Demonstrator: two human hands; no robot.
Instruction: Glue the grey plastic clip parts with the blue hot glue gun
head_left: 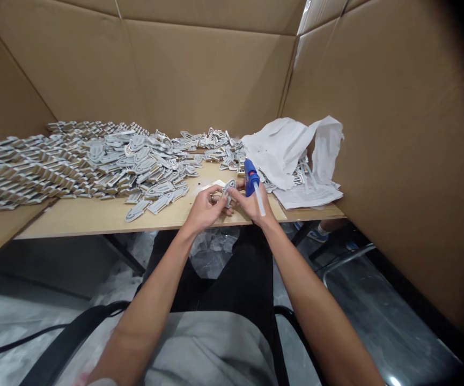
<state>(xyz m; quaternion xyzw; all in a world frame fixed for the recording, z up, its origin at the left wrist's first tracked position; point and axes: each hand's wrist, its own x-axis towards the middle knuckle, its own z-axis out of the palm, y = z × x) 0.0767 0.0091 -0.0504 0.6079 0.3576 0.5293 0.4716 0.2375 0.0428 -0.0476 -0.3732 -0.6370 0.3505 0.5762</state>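
A small grey, oval-ended flat piece (229, 191) is pinched between the fingertips of my left hand (207, 208), slightly above the table. My right hand (255, 205) is closed round a blue hot glue gun (250, 176), whose handle is mostly hidden by the palm. From the gun's back end a translucent glue stick (259, 199) juts out over the wrist. The thumb and fingers of my right hand also touch the grey piece. Just left of the hands, several similar grey pieces (160, 197) lie loose at the edge of a pile.
Interlocked stacks of grey-and-tan pieces (26, 169) fill the table's left side. White crumpled paper (284, 147) covers more pieces on the right. Cardboard walls (211, 69) enclose the wooden table (95, 217) at the back and sides. Another person's shoe (316, 234) shows below right.
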